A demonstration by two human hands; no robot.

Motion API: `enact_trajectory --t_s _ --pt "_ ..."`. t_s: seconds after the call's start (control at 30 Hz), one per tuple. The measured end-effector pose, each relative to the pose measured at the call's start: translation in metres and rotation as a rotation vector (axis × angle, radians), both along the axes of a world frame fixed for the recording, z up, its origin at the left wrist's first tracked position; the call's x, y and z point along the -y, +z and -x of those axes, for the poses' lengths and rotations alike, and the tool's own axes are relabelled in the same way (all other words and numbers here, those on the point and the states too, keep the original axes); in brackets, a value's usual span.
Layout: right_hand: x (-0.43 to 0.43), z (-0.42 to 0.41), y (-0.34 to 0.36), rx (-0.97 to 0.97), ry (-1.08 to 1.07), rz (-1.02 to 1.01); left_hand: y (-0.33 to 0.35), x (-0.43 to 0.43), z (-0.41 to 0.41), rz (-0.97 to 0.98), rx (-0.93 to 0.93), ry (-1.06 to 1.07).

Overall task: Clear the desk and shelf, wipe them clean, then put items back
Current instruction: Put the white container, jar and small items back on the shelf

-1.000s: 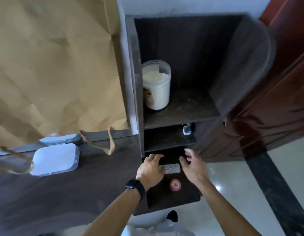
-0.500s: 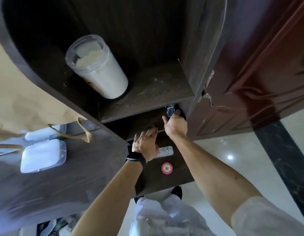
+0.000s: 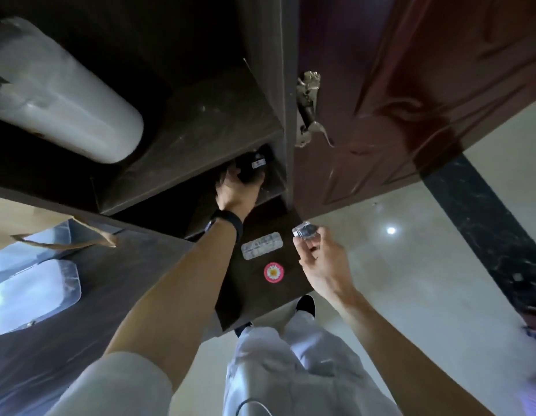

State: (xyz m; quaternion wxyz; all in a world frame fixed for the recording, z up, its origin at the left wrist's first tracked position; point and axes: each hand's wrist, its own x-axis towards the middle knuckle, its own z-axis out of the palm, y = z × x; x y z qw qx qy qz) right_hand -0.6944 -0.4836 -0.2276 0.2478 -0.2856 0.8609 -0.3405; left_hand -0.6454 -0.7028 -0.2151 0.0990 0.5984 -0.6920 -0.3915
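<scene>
My left hand (image 3: 238, 189) reaches into the lower compartment of the dark shelf (image 3: 200, 130) and grips a small black object (image 3: 254, 168) with a white label. My right hand (image 3: 317, 250) is out in front of the shelf, holding a small clear box (image 3: 304, 229) between its fingertips. On the dark desk (image 3: 116, 283) below lie a blister pack (image 3: 262, 245) and a round pink sticker (image 3: 273, 272). A tall white jar (image 3: 65, 94) stands on the upper shelf board.
A white lidded container (image 3: 32, 295) sits on the desk at left, under a brown paper bag's handle (image 3: 65, 241). A reddish-brown door (image 3: 410, 85) with a broken latch (image 3: 308, 106) stands right of the shelf. The glossy tiled floor (image 3: 425, 280) lies below.
My right hand has come out of the lower shelf holding the clear box. My left hand has gone from the desk into that compartment and closed on the black object. The camera has moved closer.
</scene>
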Motion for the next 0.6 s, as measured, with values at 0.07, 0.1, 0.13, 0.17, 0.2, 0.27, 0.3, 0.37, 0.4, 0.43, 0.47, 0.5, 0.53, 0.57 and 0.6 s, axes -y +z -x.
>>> enact_trajectory --t_s 0.07,0.1,0.13,0.17,0.2,0.27,0.3,0.37,0.4,0.43,0.47,0.5,0.53,0.57,0.6 --pt "-0.022 -0.001 -0.004 0.018 -0.011 0.011 -0.006 0.001 0.018 0.019 0.067 0.026" --pt "-0.031 -0.001 -0.004 0.012 -0.011 0.012 -0.008 0.000 0.024 0.017 0.103 0.041" --pt "-0.037 0.000 -0.002 0.005 -0.016 0.010 -0.010 0.001 0.029 0.013 0.125 0.062" --pt "-0.042 0.001 0.000 0.005 -0.027 0.012 -0.011 0.001 0.032 0.014 0.133 0.085" --pt "-0.045 0.001 0.001 0.016 -0.046 0.019 -0.013 0.001 0.033 0.025 0.124 0.107" --pt "-0.047 0.002 0.004 0.044 -0.084 0.027 -0.017 0.000 0.030 0.080 0.081 0.114" --pt "-0.047 0.002 0.005 0.049 -0.091 0.026 -0.018 -0.002 0.026 0.115 0.067 0.106" --pt "-0.045 0.002 0.007 0.046 -0.076 0.025 -0.021 -0.005 0.018 0.185 0.022 0.084" --pt "-0.043 0.003 0.008 0.041 -0.062 0.023 -0.021 -0.005 0.015 0.203 -0.027 0.075" --pt "-0.041 0.003 0.010 0.035 -0.048 0.025 -0.019 -0.005 0.013 0.209 -0.068 0.062" --pt "-0.039 0.004 0.013 0.025 -0.035 0.031 -0.017 -0.003 0.011 0.212 -0.078 0.034" --pt "-0.036 0.005 0.015 0.014 -0.021 0.034 -0.015 0.000 0.010 0.220 -0.044 -0.014" --pt "-0.033 0.006 0.018 0.002 -0.002 0.030 -0.013 0.002 0.009 0.235 0.018 -0.070" --pt "-0.031 0.007 0.022 -0.013 0.022 0.022 -0.012 0.003 0.006 0.248 0.080 -0.116" --pt "-0.029 0.007 0.025 -0.030 0.048 0.013 -0.009 0.000 0.003 0.259 0.122 -0.149"
